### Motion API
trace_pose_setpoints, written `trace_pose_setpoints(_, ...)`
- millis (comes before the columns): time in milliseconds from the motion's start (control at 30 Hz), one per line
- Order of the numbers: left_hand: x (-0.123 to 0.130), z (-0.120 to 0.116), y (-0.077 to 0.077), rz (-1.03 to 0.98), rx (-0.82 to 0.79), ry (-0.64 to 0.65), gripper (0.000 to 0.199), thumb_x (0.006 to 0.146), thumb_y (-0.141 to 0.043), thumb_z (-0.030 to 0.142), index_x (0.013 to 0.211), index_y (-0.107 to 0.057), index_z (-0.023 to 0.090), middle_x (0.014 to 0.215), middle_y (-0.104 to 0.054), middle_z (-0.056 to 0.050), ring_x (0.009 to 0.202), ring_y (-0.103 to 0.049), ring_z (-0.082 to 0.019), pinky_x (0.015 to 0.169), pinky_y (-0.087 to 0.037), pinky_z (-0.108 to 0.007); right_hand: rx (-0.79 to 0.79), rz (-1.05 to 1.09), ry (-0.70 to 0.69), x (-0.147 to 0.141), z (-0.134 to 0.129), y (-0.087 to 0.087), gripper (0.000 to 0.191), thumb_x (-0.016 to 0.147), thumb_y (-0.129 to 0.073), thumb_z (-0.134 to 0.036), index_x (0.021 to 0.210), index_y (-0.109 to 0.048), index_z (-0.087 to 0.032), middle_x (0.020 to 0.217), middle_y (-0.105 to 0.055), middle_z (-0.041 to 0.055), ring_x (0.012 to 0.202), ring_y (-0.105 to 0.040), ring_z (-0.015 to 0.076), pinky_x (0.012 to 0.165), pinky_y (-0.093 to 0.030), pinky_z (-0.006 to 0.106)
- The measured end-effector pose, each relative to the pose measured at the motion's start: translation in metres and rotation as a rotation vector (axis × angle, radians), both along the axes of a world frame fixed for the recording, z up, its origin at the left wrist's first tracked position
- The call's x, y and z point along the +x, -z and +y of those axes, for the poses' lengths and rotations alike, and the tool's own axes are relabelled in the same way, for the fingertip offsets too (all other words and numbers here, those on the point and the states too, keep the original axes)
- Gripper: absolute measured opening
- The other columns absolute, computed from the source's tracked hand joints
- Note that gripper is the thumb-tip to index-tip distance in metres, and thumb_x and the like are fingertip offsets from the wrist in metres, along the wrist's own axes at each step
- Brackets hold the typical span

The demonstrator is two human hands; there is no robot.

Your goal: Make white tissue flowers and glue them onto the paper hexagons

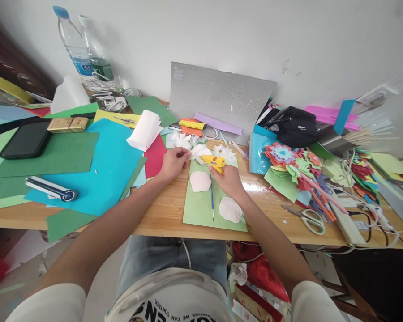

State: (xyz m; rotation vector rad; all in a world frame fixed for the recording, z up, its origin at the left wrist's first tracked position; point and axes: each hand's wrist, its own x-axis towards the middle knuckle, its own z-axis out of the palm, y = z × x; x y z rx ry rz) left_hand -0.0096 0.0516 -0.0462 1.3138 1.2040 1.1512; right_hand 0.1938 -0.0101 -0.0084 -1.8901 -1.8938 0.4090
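Observation:
My right hand [227, 178] is wrapped round the handle of a yellow glue gun [213, 161], its nozzle pointing left over a white paper piece [201, 153]. To the left of the nozzle, my left hand [175, 163] has its fingers pinched together at the edge of that paper; what lies between the fingertips is too small to make out. Below them is a light green sheet [196, 213] with two pale, rounded paper pieces [200, 181] and a thin blue paintbrush [212, 201] on it. Crumpled white paper [181, 140] sits just behind my hands.
A grey cutting mat [218, 89] leans on the wall. Left are coloured sheets [110, 156], a stapler [50, 188], a phone [25, 137] and bottles [75, 53]. Right are scissors [310, 219], paper flowers [284, 154], a black pouch [296, 126] and tangled cables [372, 214].

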Motion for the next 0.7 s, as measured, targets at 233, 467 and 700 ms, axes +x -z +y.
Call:
trace_pose_setpoints(233,-0.0005,-0.0025,-0.0045,0.0,-0.013,0.005,0.026,0.078,-0.067,0.043,0.078,-0.066,0.016,0.061,-0.059,0.001,0.048,-0.052,-0.011,0.051,-0.045,-0.024,-0.01,0.017,-0.018,0.0011,0.0006,0.0007,0.043,0.087,-0.049,-0.054,0.063,-0.055,-0.018,0.058,-0.055,0.0013,0.055,-0.047,0.0145,0.053,-0.027,0.026)
trace_pose_setpoints(467,-0.0001,-0.0019,-0.0033,-0.001,-0.009,0.001,0.027,0.077,-0.067,0.044,0.078,-0.066,0.017,0.062,-0.059,0.001,0.049,-0.052,-0.011,0.051,-0.044,-0.024,0.046,0.011,0.012,0.0043,-0.0003,-0.003,0.041,0.087,-0.05,-0.053,0.067,-0.058,-0.018,0.061,-0.058,0.0024,0.061,-0.053,0.0167,0.056,-0.029,0.026)
trace_pose_setpoints(700,-0.0001,-0.0031,-0.0059,0.014,-0.002,0.002,0.027,0.077,-0.067,0.044,0.077,-0.065,0.017,0.063,-0.06,0.001,0.048,-0.051,-0.01,0.051,-0.043,-0.024,-0.004,0.004,0.006,0.0008,0.0016,-0.006,0.042,0.087,-0.051,-0.052,0.065,-0.057,-0.018,0.057,-0.054,0.0008,0.056,-0.047,0.0142,0.054,-0.028,0.026)
